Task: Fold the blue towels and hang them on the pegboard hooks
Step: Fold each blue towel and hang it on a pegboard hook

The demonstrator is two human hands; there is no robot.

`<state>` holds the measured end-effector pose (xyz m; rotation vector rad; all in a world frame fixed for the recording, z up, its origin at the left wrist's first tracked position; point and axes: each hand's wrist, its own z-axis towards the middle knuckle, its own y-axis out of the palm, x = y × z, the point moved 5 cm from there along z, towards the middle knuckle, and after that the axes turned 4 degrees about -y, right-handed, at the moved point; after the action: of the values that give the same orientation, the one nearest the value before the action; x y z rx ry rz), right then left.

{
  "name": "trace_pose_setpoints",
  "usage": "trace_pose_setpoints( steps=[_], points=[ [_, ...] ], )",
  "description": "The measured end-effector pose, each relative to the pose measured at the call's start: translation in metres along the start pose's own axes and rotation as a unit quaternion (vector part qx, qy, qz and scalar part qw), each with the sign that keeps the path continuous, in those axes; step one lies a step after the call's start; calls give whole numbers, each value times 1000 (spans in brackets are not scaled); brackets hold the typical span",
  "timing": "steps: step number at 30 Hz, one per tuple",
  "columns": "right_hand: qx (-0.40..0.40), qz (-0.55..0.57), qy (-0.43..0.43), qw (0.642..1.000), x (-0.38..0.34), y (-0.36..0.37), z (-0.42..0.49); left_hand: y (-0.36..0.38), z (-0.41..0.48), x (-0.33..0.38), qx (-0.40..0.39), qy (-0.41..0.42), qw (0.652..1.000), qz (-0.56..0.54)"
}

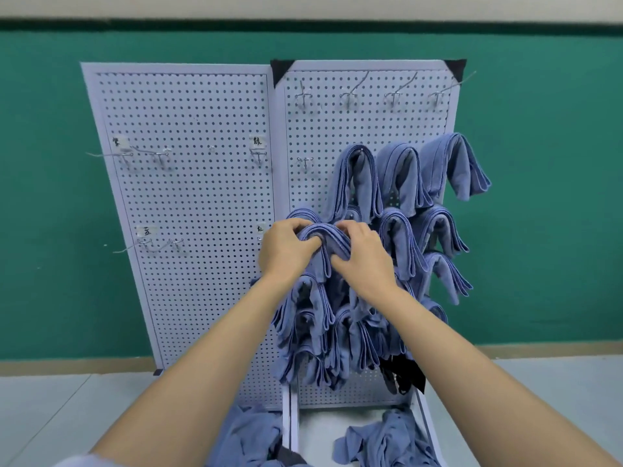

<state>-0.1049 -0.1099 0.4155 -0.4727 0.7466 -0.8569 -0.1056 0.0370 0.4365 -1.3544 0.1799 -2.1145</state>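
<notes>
Crumpled loose towels lie lowest in view, one heap inside the white frame at the foot of the right board, another just left of it, both cut off by the bottom edge. Above them the left hand and right hand, close together, each grip the top of a folded towel, fingers curled over its fold, against that board's left side. Whether it sits on a hook is hidden by the hands. Hung towels crowd the board, overlapping so their count is unclear. Something black shows beneath them. Bare hooks line the top; the left board carries small labels too blurred to read.
</notes>
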Motion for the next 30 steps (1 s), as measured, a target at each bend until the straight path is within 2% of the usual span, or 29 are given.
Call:
trace_pose_setpoints(
  steps=[6,11,14,17,22,26,30],
  points=[
    [26,33,-2,999,0,-27,34,-20,30,6,-1,59,998,19],
    [99,41,-32,994,-26,-60,85,-38,73,33,34,96,991,-83],
    [117,40,-46,991,-42,-68,121,-44,110,43,59,112,982,-137],
    [131,52,-28,990,-46,-59,154,-42,141,48,72,102,977,-171],
    [116,95,20,989,-34,-23,189,-24,177,39,106,86,982,-131],
    [103,111,41,988,-18,5,198,-5,188,23,117,79,985,-95],
    [125,111,31,985,-1,23,192,17,187,1,102,82,984,-124]
  ],
)
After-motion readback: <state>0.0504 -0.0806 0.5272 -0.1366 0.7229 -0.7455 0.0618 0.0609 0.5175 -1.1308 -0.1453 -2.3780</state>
